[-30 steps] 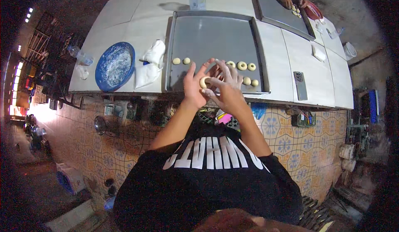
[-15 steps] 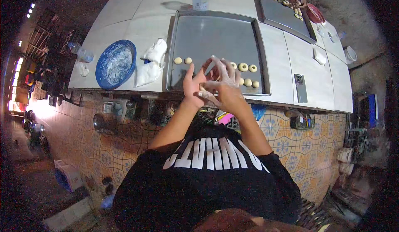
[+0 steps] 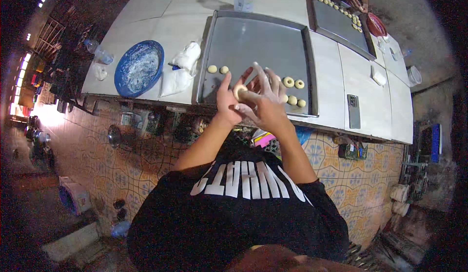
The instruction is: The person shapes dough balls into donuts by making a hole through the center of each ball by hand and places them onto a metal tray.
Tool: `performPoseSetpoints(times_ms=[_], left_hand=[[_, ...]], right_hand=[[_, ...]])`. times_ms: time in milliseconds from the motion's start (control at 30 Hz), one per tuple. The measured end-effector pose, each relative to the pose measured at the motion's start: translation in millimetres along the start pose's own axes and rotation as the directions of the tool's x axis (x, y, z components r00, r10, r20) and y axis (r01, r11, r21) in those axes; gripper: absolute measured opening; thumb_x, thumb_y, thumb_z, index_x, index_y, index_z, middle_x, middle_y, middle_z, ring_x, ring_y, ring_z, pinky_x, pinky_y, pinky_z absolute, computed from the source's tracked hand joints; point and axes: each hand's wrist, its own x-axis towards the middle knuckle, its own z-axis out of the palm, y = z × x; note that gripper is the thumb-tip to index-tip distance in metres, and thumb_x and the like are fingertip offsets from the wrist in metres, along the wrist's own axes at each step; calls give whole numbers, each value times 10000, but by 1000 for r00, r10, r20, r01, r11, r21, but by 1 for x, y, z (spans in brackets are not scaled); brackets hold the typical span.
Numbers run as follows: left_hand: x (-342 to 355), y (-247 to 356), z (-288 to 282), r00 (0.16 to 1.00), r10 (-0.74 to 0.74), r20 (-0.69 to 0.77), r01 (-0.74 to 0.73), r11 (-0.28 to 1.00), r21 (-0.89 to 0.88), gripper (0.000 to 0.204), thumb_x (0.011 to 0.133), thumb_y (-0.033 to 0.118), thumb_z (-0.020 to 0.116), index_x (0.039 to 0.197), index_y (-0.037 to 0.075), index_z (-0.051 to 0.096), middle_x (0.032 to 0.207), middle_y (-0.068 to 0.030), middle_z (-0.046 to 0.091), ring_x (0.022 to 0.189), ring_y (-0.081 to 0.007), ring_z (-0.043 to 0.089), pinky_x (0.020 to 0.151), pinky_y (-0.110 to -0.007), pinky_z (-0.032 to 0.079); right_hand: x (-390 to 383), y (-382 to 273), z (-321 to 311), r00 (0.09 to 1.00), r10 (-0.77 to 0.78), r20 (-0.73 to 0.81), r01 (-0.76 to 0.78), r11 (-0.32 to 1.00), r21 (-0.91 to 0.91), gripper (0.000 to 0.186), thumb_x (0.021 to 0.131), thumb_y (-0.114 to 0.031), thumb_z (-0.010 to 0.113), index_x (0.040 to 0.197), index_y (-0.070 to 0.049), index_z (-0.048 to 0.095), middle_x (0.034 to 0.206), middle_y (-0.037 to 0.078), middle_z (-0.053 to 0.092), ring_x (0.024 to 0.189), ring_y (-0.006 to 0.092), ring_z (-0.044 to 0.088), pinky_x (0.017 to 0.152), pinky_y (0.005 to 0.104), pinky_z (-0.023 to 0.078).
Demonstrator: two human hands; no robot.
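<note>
Between my two hands, over the near side of a large metal tray point(image 3: 256, 43), sits a small pale dough ring point(image 3: 239, 92). My left hand point(image 3: 227, 107) supports it against the palm and fingers, thumb pointing up. Flour dusts my right hand point(image 3: 269, 107), whose fingers spread around the ring, one of them at its hole. Two dough balls point(image 3: 218, 69) lie on the tray left of my hands. To the right are a row of dough rings point(image 3: 294, 83) and, nearer me, a row of dough balls point(image 3: 297, 101); my right hand partly hides both rows.
Left on the table stand a blue basin of flour point(image 3: 140, 67) and a white plastic bag point(image 3: 180, 72). A phone point(image 3: 354, 111) lies to the right. Far right, another person's hands point(image 3: 358, 3) work by a second tray point(image 3: 336, 21) with dough pieces, near a red basin point(image 3: 376, 26).
The dough piece, mostly hidden before, now shows as a ring between my hands. My hands have shifted only slightly. The other person's hands have moved up off the dough pieces.
</note>
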Motion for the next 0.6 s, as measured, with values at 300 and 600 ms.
performPoseSetpoints(times_ms=[300, 600], left_hand=[[2, 4, -10, 996, -80, 36, 83, 992, -95, 691, 1030, 686, 427, 1489, 177, 516, 1514, -177, 529, 1363, -375, 539, 1120, -554, 449], [0, -6, 11, 996, -66, -58, 68, 997, 39, 695, 1033, 682, 430, 1505, 176, 493, 1427, -156, 592, 1288, -356, 591, 1107, -541, 468]], right_hand=[[-1, 6, -8, 994, -69, 80, 69, 998, 3, 430, 882, -603, 718, 1070, -231, 823, 1703, 172, 259, 1516, 497, 264, 1173, 713, 219], [-3, 14, -11, 998, -42, 46, 43, 999, -29, 408, 849, -617, 739, 949, -225, 786, 1688, 154, 305, 1513, 487, 280, 1148, 694, 252]])
